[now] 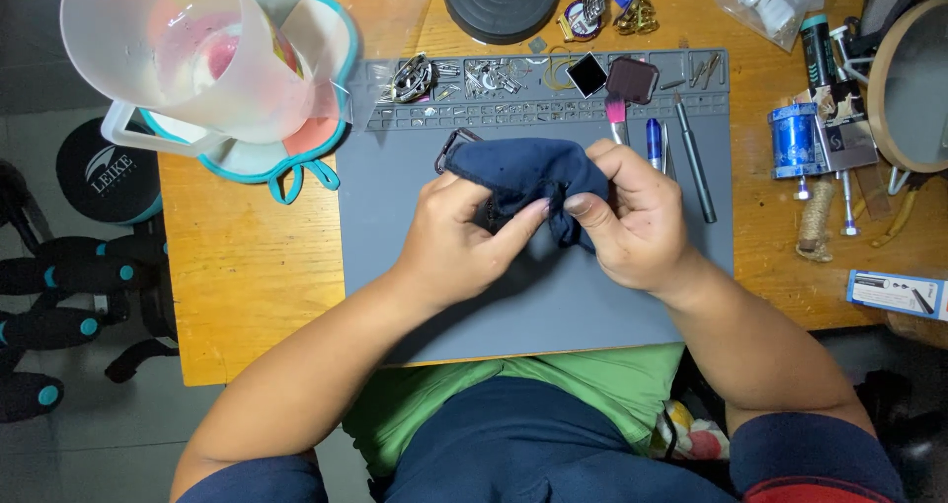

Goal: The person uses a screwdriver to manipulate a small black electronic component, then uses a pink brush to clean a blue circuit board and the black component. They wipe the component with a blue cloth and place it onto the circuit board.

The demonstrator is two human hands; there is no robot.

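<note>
Jug: a translucent plastic measuring jug stands at the table's ten o'clock, on a teal-rimmed flower-shaped mat.
Mat: a grey silicone work mat covers the middle of the orange wooden table.
Left hand: the left hand pinches the near edge of a dark navy cloth pouch.
Pouch: it is held just above the grey mat's centre, a small metal clasp at its nine o'clock end.
Right hand: the right hand grips the pouch's three o'clock end between thumb and fingers.
Tools: a pink-bristled brush, a blue pen and a grey pen lie at one o'clock.
Spool: a blue spool stands at three o'clock.
</note>
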